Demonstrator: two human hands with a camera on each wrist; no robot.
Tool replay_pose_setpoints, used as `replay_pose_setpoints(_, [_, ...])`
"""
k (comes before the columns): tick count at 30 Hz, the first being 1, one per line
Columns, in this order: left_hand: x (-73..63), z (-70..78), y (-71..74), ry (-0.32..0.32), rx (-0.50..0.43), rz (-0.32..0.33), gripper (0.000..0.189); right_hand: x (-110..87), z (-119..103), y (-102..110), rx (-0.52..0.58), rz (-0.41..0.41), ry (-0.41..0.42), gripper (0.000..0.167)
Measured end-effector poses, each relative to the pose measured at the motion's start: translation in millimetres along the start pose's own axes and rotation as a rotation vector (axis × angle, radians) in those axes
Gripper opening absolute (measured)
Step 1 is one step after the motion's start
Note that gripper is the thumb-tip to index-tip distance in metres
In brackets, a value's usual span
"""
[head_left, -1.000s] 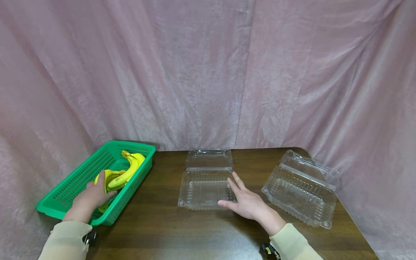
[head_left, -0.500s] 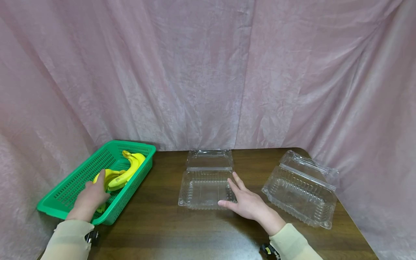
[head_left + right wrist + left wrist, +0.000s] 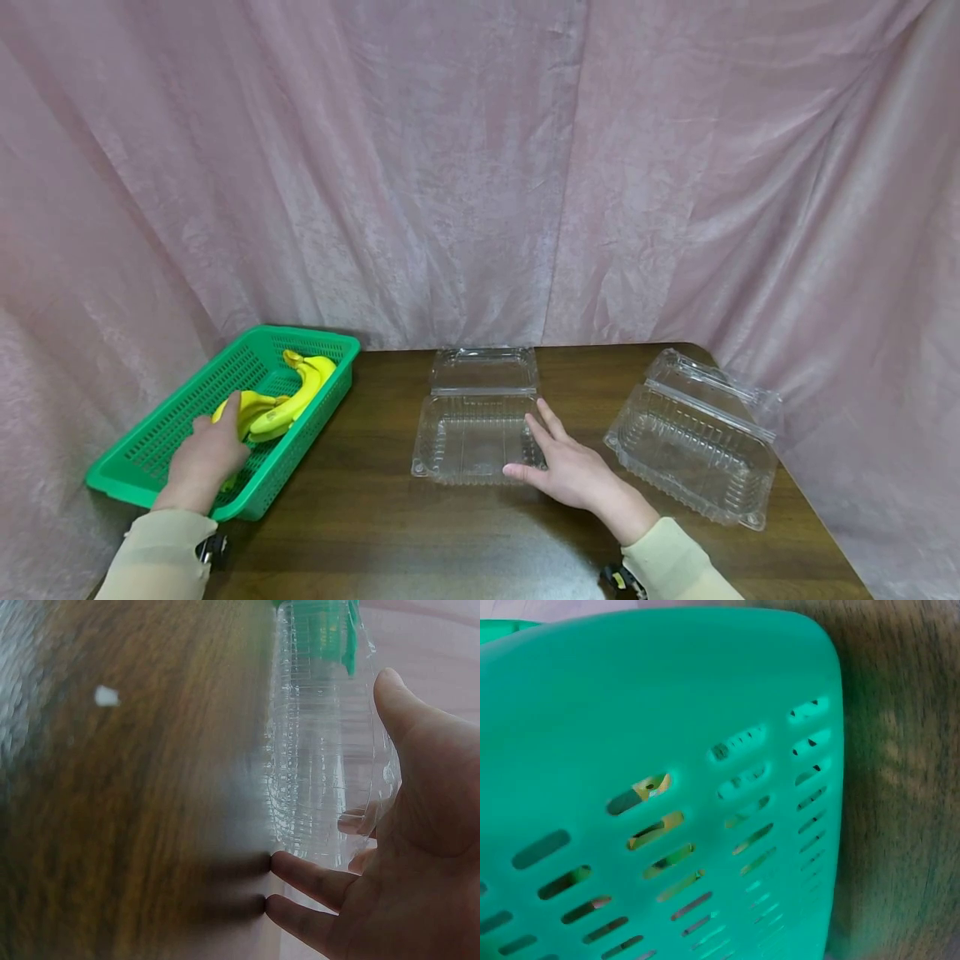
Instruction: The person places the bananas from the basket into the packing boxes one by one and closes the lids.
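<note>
Bananas (image 3: 303, 392) lie in the green basket (image 3: 318, 429) at our far left, towards its right wall, with a bit of yellow also showing below our left hand (image 3: 202, 460). That hand reaches over the near wall, its forefinger apparently on the nearer fruit; the fingertips are out of sight, and the left wrist view gives mostly the slotted wall, so we cannot tell how far the fingers close or whether they have hold of anything. To lift well, we should get thumb and fingers around the thick middle, squeeze lightly because the flesh likely bruises, ease the fruit off its neighbour, then raise it clear of the rim. Midway along the brown table (image 3: 360, 542) stands a clear container (image 3: 472, 442), lid laid back. Our right hand (image 3: 570, 468) is at its right edge, fingers spread and holding nothing; it could steady the light plastic. Farther right, a second clear container (image 3: 693, 450) sits at an angle, also with its lid back.
</note>
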State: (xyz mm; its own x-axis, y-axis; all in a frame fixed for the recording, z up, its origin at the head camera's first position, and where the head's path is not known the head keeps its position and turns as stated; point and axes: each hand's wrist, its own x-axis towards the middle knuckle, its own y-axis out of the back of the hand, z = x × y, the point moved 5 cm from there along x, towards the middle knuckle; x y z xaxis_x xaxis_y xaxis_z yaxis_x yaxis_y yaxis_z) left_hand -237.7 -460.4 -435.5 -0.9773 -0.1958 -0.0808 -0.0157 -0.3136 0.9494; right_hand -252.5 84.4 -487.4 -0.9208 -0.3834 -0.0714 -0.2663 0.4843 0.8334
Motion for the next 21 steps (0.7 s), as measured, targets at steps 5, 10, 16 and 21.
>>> replay_pose_setpoints(5, [0.4, -1.4, 3.2, -0.001, 0.005, 0.056, 0.102, -0.9, -0.8, -0.1, 0.019, -0.011, -0.007, 0.102])
replay_pose_setpoints(10, [-1.7, -2.0, 7.4, -0.001, 0.006, 0.138, 0.101, -1.3, -0.5, -1.3, 0.021, -0.014, -0.007, 0.102])
replay_pose_setpoints(16, [-4.6, 0.7, 17.3, -0.016, 0.022, 0.247, 0.098, -0.3, -0.3, 0.1, 0.002, 0.000, 0.002, 0.101])
replay_pose_setpoints(21, [-8.5, 5.2, 23.6, -0.033, 0.028, 0.307, 0.097, -0.3, -0.3, -0.2, 0.002, -0.001, 0.003, 0.101])
